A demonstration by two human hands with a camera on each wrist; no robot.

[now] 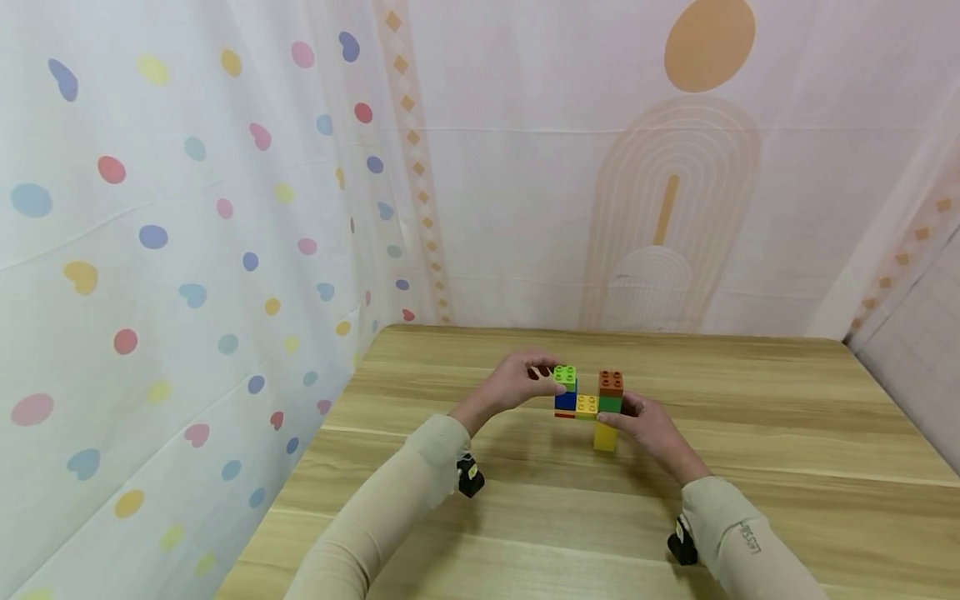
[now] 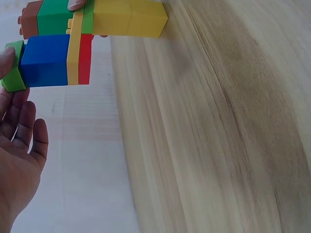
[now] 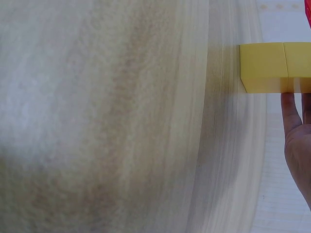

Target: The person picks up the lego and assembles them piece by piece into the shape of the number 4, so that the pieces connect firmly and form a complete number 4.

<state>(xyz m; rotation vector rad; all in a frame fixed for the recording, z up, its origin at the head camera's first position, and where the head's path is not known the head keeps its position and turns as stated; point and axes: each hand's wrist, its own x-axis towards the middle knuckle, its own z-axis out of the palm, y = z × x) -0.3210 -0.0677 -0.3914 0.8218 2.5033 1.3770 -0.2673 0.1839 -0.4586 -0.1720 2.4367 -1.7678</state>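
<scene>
My left hand (image 1: 517,380) pinches a lime green toy brick (image 2: 15,65) between thumb and fingers. That brick sits slightly tilted on a blue brick (image 2: 46,59). Below the blue brick are an orange-yellow plate (image 1: 587,407) and a red plate (image 2: 84,59). The orange-yellow plate runs across to a taller column with a brown brick (image 1: 611,382) on top, then a green brick (image 2: 54,17), and yellow bricks (image 3: 265,67) at the bottom. My right hand (image 1: 645,427) holds this column from its right side, the thumb across its front.
Everything is over a wood-grain table (image 1: 540,533). A dotted curtain (image 1: 187,333) hangs along the left, and a patterned cloth (image 1: 517,208) hangs behind the table's far edge. Small black devices (image 1: 470,477) are worn at both wrists.
</scene>
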